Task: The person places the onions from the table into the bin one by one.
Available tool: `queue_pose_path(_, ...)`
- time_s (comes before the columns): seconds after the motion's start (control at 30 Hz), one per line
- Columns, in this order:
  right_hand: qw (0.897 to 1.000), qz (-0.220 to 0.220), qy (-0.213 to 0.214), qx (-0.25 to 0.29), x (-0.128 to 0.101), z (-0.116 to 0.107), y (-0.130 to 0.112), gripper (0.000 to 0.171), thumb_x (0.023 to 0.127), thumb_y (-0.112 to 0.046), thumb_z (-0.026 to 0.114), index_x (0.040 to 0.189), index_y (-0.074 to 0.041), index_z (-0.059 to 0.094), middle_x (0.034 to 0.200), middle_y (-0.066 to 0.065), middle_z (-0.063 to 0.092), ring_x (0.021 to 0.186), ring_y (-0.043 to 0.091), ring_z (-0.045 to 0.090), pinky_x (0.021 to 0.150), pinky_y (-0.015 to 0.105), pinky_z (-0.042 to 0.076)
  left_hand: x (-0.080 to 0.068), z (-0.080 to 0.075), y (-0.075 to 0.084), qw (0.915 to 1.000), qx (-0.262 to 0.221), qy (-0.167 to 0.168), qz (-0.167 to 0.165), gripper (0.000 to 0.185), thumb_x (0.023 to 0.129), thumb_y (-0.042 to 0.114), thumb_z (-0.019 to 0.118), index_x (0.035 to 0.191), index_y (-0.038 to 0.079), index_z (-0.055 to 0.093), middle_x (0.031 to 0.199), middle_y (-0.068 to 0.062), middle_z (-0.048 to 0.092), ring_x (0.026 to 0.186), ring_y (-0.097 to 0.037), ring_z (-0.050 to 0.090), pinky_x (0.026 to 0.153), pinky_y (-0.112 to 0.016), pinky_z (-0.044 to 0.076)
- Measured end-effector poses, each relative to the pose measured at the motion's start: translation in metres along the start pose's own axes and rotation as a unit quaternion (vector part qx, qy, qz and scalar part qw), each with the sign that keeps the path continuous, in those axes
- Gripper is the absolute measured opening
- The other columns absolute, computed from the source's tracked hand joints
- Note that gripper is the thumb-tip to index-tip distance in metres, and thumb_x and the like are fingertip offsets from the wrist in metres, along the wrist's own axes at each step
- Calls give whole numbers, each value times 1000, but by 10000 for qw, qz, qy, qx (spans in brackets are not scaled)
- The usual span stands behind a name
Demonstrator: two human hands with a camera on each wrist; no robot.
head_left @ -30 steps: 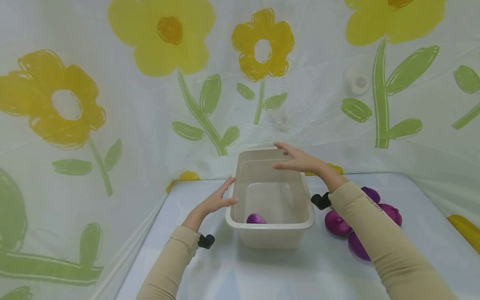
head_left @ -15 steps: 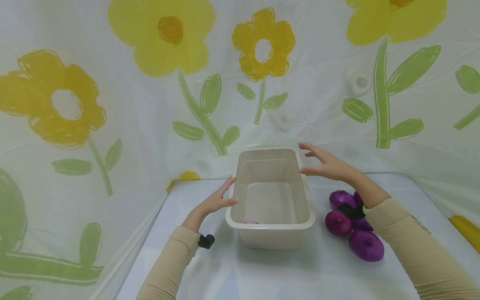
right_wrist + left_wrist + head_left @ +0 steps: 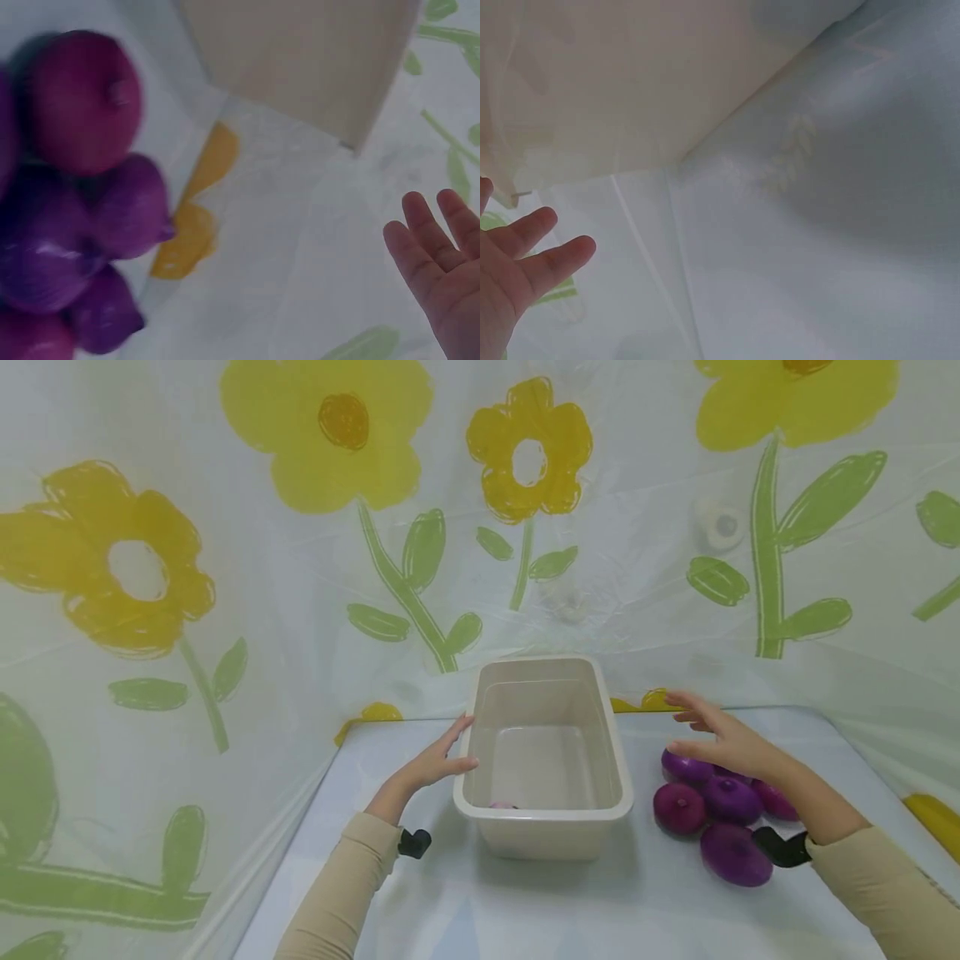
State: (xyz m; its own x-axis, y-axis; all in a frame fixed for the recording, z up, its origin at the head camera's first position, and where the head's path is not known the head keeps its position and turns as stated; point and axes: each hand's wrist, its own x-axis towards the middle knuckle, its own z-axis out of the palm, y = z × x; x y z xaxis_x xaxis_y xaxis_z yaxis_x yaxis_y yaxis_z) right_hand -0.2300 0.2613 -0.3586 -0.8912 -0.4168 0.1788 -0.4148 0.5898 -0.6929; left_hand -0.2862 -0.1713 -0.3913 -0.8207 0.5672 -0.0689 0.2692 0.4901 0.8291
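Both arms reach forward over the tabletop (image 3: 525, 910) in beige sleeves, each with a small black device at the wrist. The left hand (image 3: 432, 763) lies toward the far left part of the tabletop, palm turned inward to the right, its fingers (image 3: 457, 732) straight and held together, thumb stretched forward below them. The right hand (image 3: 723, 739) hovers palm down near the far right corner, fingers (image 3: 686, 700) extended and slightly spread, gripping nothing. The right forearm runs back toward the near right corner.
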Motion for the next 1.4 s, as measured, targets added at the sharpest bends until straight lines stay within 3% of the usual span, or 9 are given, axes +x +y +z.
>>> queue_pose_path(0.1, 9997, 138, 16, -220, -19, 1, 15, 71, 88, -19, 59, 143, -3, 19, 141, 24, 32, 120, 37, 43, 90, 52, 40, -1, 1, 2, 10000, -4, -10, -22, 78, 86, 25, 57, 147, 8, 10, 154, -13, -4, 140, -34, 1, 107, -60, 14)
queue_pose_path(0.17, 9992, 190, 72, -351, -31, 3, 26, 70, 87, -19, 60, 144, -6, 20, 141, 18, 34, 119, 16, 47, 90, 36, 44, -1, 1, 3, 10000, 13, -21, -49, 78, 87, 24, 56, 147, 8, 10, 154, -13, -3, 140, -34, 1, 106, -60, 15)
queue_pose_path(0.33, 9985, -179, 438, -275, -55, 8, 54, 67, 83, -10, 62, 141, -7, 27, 132, -21, 37, 106, -20, 36, 80, 6, 37, 4, 1, -8, 9999, 20, 9, -100, 80, 86, 28, 58, 148, 11, 10, 154, -12, -3, 140, -35, 3, 106, -60, 17)
queue_pose_path(0.43, 9974, -336, 635, -52, -68, 15, 70, 68, 82, -4, 63, 140, -5, 28, 126, -35, 31, 108, -21, 35, 80, 3, 35, 10, 2, -21, 9999, 14, 82, -121, 81, 85, 29, 59, 148, 15, 10, 154, -9, -4, 140, -34, 2, 106, -60, 17)
queue_pose_path(0.53, 9970, -244, 733, 35, -82, 23, 87, 68, 82, -2, 62, 141, -6, 29, 127, -36, 30, 108, -22, 34, 79, 2, 34, 15, 3, -32, 9998, 18, 166, -113, 80, 85, 31, 59, 148, 21, 10, 155, -4, -4, 140, -32, 2, 106, -60, 17)
queue_pose_path(0.83, 9935, 249, 1100, -140, -118, 47, 126, 60, 82, -7, 64, 136, -2, 38, 124, -40, 33, 104, -25, 32, 79, 0, 26, 15, 6, -35, 9995, -2, 306, -66, 80, 84, 38, 60, 148, 26, 13, 155, -1, 1, 140, -31, 7, 106, -59, 18)
queue_pose_path(1.07, 9904, 229, 1312, -357, -130, 55, 136, 53, 78, -5, 67, 127, -1, 46, 119, -39, 34, 100, -22, 34, 74, 5, 30, 14, 6, -36, 9995, -3, 322, -76, 87, 79, 52, 61, 147, 27, 13, 155, 0, 2, 140, -32, 8, 106, -60, 18)
queue_pose_path(1.2, 9918, 284, 1195, -341, -135, 56, 140, 47, 79, -5, 67, 123, -3, 51, 116, -36, 36, 98, -19, 36, 73, 7, 34, 14, 6, -35, 9995, 1, 301, -96, 90, 77, 57, 61, 147, 28, 13, 155, 1, 1, 140, -31, 8, 105, -60, 19)
queue_pose_path(1.4, 9973, 373, 627, 22, -140, 59, 150, 44, 81, -4, 63, 123, -3, 51, 113, -39, 36, 95, -16, 42, 69, 15, 44, 14, 7, -33, 9996, 12, 279, -103, 82, 83, 43, 60, 148, 27, 13, 155, 1, 1, 140, -31, 8, 106, -60, 18)
